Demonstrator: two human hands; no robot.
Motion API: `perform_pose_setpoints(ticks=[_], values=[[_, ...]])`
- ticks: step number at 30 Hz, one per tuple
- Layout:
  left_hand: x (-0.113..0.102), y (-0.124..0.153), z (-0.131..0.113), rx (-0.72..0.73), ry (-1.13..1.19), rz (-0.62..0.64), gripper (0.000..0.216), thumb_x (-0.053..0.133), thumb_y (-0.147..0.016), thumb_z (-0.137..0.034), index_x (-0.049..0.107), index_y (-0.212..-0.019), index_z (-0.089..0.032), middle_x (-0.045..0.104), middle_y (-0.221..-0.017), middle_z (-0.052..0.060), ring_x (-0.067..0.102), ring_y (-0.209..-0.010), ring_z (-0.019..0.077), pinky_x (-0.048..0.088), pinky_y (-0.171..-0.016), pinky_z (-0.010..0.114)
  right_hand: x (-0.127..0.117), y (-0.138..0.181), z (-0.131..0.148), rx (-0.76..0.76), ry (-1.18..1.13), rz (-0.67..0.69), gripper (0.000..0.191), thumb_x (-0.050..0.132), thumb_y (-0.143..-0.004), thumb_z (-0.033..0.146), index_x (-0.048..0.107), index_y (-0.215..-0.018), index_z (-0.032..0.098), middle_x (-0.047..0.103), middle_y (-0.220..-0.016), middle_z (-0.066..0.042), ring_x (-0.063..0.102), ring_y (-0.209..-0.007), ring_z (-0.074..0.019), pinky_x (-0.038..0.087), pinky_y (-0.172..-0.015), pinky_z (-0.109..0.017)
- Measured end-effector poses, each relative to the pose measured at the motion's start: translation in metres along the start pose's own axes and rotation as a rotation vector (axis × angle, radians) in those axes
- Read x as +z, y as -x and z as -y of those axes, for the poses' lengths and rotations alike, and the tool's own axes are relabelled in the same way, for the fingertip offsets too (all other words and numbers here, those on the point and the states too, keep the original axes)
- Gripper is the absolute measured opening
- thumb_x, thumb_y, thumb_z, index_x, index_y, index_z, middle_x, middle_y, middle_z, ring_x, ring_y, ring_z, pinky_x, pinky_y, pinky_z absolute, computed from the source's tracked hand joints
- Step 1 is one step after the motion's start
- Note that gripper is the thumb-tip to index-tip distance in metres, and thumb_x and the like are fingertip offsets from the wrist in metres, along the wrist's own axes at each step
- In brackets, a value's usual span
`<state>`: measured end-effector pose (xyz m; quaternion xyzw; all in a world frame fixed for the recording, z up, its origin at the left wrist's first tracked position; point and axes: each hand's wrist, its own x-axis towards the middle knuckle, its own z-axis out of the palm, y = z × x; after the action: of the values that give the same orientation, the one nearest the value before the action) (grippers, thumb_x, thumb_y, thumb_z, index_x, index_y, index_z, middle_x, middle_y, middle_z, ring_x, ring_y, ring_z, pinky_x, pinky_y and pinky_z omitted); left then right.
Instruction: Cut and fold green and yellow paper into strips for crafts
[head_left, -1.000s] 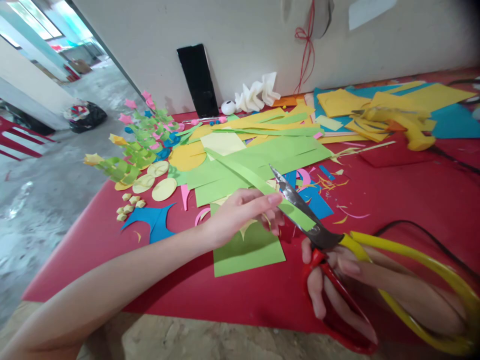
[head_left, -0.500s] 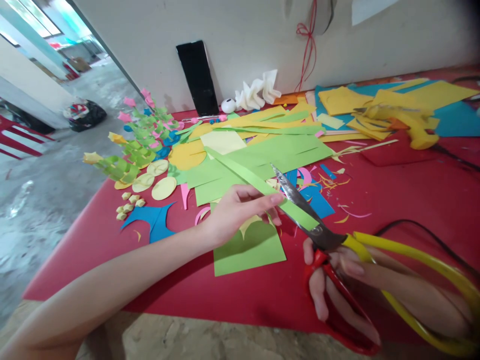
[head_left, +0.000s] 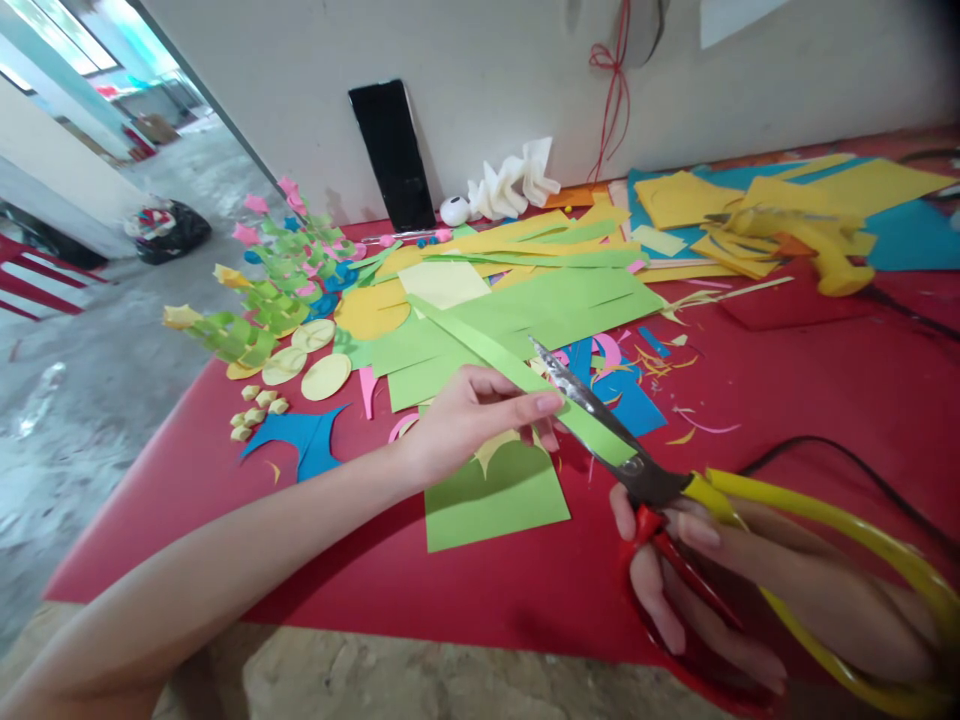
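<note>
My left hand [head_left: 472, 420] pinches a long green paper strip [head_left: 480, 348] between thumb and fingers, holding it above the red table [head_left: 525, 590]. The strip runs from the paper pile down to the blades of a pair of scissors [head_left: 600, 425]. My right hand [head_left: 712, 580] grips the scissors by their red and yellow handles at the lower right. The blades lie along the strip just right of my left fingertips. Under my left hand rests a green sheet [head_left: 495, 495] with a pale yellow cut-out on it.
Green, yellow and blue paper sheets [head_left: 525, 290] cover the table's middle and back. Folded paper flowers [head_left: 255, 300] and yellow discs [head_left: 326, 375] lie at the left edge. A yellow glue gun [head_left: 817, 250] sits at the back right, a black cable [head_left: 825, 450] near my right hand.
The scissor handles have drawn closer together and the blades have advanced a little along the green strip. My left hand holds nearly the same spot.
</note>
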<state>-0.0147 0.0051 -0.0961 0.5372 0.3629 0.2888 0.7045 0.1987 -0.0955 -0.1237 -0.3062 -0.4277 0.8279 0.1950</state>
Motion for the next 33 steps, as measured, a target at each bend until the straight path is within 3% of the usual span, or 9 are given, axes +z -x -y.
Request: perform_pose_setpoints(ticks=[6,10,12,15,18,25,29,33], values=[[0.000,0.001,-0.001,0.007,0.016,0.011,0.019,0.068,-0.071,-0.030,0.068,-0.057,-0.016,0.068,-0.057,0.000,0.061,-0.055,0.0086,0.044,-0.056,0.019,0.002,0.000,-0.002,0.018,-0.111,-0.009,0.052,0.028,-0.089,0.052,0.056,-0.067,0.015,0.036,-0.034,0.005,0.030,-0.028,-0.0067,0.026,-0.029,-0.018],[0.000,0.000,0.000,0.003,0.016,0.010,0.019,0.069,-0.070,-0.031,0.068,-0.058,-0.015,0.068,-0.057,0.001,0.061,-0.055,0.0090,0.045,-0.057,0.019,0.005,-0.001,0.001,0.018,-0.124,-0.044,0.047,0.033,-0.088,0.051,0.051,-0.061,0.017,0.031,-0.032,0.007,0.026,-0.025,-0.0075,0.019,-0.026,-0.019],[-0.001,0.000,0.000,0.006,0.016,0.010,0.019,0.069,-0.070,-0.030,0.069,-0.059,-0.016,0.068,-0.057,0.000,0.061,-0.055,0.0085,0.045,-0.056,0.018,0.006,-0.002,0.003,-0.013,-0.135,-0.032,0.043,0.034,-0.089,0.046,0.052,-0.062,0.016,0.036,-0.036,0.006,0.027,-0.026,-0.0065,0.019,-0.027,-0.018],[-0.002,-0.001,0.002,0.002,0.014,0.003,0.019,0.068,-0.071,-0.030,0.069,-0.058,-0.017,0.068,-0.057,0.000,0.061,-0.054,0.0076,0.044,-0.053,0.017,0.007,-0.003,0.009,-0.093,-0.172,0.003,0.025,0.041,-0.086,0.035,0.057,-0.083,0.017,0.054,-0.055,0.000,0.034,-0.033,-0.0058,0.027,-0.034,-0.019],[-0.002,-0.001,0.002,-0.011,0.020,-0.001,0.020,0.069,-0.070,-0.031,0.068,-0.057,-0.015,0.068,-0.056,0.000,0.061,-0.053,0.0079,0.044,-0.054,0.018,0.009,-0.004,0.014,-0.128,-0.172,0.054,0.025,0.041,-0.081,0.033,0.059,-0.090,0.017,0.052,-0.057,0.000,0.037,-0.038,-0.0082,0.034,-0.039,-0.021],[0.002,0.001,0.002,-0.044,0.009,0.073,0.021,0.068,-0.071,-0.030,0.067,-0.058,-0.013,0.067,-0.055,0.000,0.059,-0.053,0.0064,0.044,-0.055,0.016,0.005,-0.002,0.009,-0.145,-0.168,0.054,0.024,0.037,-0.082,0.029,0.049,-0.101,0.021,0.055,-0.062,-0.001,0.039,-0.039,-0.0099,0.035,-0.041,-0.023],[0.002,0.002,0.003,-0.029,0.041,0.097,0.017,0.068,-0.072,-0.029,0.067,-0.063,-0.015,0.067,-0.056,-0.001,0.062,-0.055,0.0081,0.046,-0.055,0.017,0.001,-0.001,0.006,-0.125,-0.111,0.022,0.027,0.036,-0.082,0.032,0.056,-0.092,0.016,0.059,-0.071,-0.006,0.041,-0.040,-0.0094,0.033,-0.041,-0.024],[0.001,0.002,0.004,-0.041,0.085,0.157,0.008,0.071,-0.069,-0.024,0.068,-0.071,-0.017,0.069,-0.064,-0.002,0.064,-0.058,0.0081,0.048,-0.057,0.017,0.001,-0.001,0.011,-0.077,-0.027,0.008,0.036,0.037,-0.080,0.037,0.062,-0.079,0.012,0.050,-0.054,-0.003,0.041,-0.039,-0.0106,0.031,-0.040,-0.024]])
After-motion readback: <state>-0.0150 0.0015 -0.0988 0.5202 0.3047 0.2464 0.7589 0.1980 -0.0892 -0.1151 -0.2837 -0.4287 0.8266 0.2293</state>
